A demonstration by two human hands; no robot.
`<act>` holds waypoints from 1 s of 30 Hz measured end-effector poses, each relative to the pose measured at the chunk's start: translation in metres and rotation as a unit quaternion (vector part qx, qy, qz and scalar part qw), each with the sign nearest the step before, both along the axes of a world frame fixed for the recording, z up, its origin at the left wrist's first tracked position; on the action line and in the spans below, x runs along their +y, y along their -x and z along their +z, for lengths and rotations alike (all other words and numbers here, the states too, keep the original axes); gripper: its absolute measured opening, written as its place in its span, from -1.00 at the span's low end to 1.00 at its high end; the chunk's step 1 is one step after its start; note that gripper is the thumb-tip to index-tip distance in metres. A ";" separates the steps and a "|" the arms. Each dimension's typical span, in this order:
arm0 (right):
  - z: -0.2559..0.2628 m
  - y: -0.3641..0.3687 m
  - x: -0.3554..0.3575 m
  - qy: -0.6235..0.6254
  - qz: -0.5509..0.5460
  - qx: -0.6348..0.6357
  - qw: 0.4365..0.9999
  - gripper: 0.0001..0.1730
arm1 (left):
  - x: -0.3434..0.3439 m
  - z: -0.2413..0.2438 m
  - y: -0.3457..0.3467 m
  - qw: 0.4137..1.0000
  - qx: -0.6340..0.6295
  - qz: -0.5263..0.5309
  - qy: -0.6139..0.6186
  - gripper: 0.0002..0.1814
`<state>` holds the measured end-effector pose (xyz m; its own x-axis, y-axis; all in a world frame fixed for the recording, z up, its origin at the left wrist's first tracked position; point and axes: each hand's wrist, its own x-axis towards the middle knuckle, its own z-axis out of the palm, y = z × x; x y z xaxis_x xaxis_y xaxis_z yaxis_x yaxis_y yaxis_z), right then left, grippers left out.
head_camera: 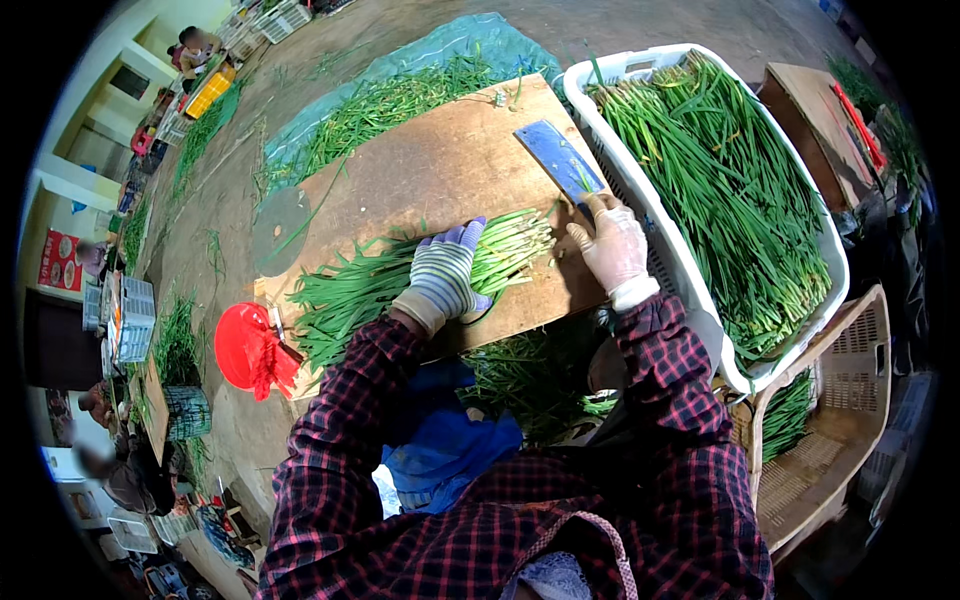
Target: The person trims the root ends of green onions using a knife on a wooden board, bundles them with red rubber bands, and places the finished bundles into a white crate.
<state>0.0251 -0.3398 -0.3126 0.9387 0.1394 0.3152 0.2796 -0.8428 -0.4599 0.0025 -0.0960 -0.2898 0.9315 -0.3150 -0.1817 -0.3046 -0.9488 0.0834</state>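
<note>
A bunch of garlic chives (360,289) lies across a wooden board (442,161), its pale cut ends (521,244) pointing right. My left hand (442,274), in a striped knit glove, presses around the bunch near those ends. At the board's right edge is my right hand (616,244), in a thin translucent glove. Its fingertips touch the near end of a flat blue rectangular plate (551,154), possibly a blade. Whether they grip it cannot be made out. Small trimmings lie between the pale ends and my right hand.
A white plastic crate (838,262) full of chives stands right of the board; a tan crate (847,450) sits below it. At the board's left corner hangs a red container (238,345). Loose chives (405,94) cover a green tarp (465,37). Other people work far left.
</note>
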 end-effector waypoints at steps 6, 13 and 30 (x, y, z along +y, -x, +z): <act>-0.040 -0.033 -0.009 0.178 -0.083 0.162 0.967 -0.58 | 0.007 -0.002 -0.017 0.993 0.070 0.026 0.090 0.09; 0.009 0.039 -0.029 -0.347 -0.132 0.189 0.909 -0.39 | 0.012 0.006 -0.008 0.991 0.033 0.051 0.120 -0.02; -0.025 0.118 0.012 -0.201 -0.013 0.191 0.961 -0.49 | -0.002 0.001 -0.017 0.989 -0.016 -0.007 0.149 -0.17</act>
<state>-0.0927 -0.3279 -0.3377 0.9982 0.0527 -0.0292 0.0069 -0.5807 -0.8141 0.0193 -0.0979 -0.2884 0.9305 -0.3629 -0.0496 -0.3243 -0.8793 0.3489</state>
